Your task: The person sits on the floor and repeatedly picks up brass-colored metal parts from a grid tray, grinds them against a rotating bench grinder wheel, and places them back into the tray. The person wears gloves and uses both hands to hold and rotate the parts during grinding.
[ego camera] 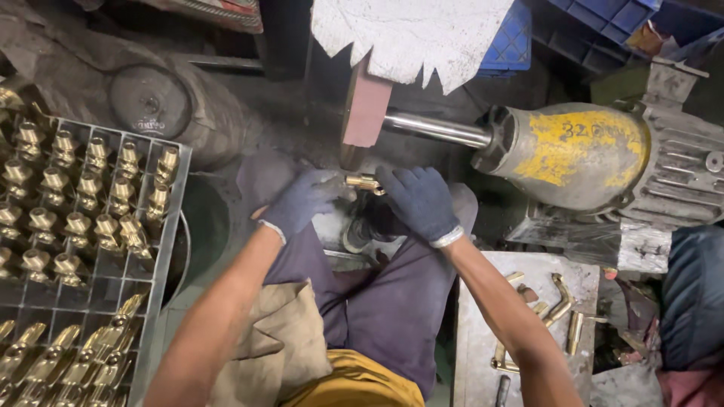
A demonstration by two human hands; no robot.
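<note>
— What have the fingers got?

— My left hand (302,202) and right hand (419,202), both in dark blue knit gloves, are clamped on the two ends of a small shiny brass fitting (363,182). I hold it just under the pinkish buffing wheel (365,107) on the steel shaft (437,129) of the yellow-painted grey motor (596,154).

— How would you do it well?

— I judge it best to keep both grips firm, press lightly against the wheel's lower edge, turn the piece evenly, and keep glove tips clear of the rim.

— And around you?

— On my left a grey wire grid tray (170,226) holds rows of brass fittings (83,218); on my right, bent brass tubes (559,298) lie on a grey metal worktop (483,332).
</note>
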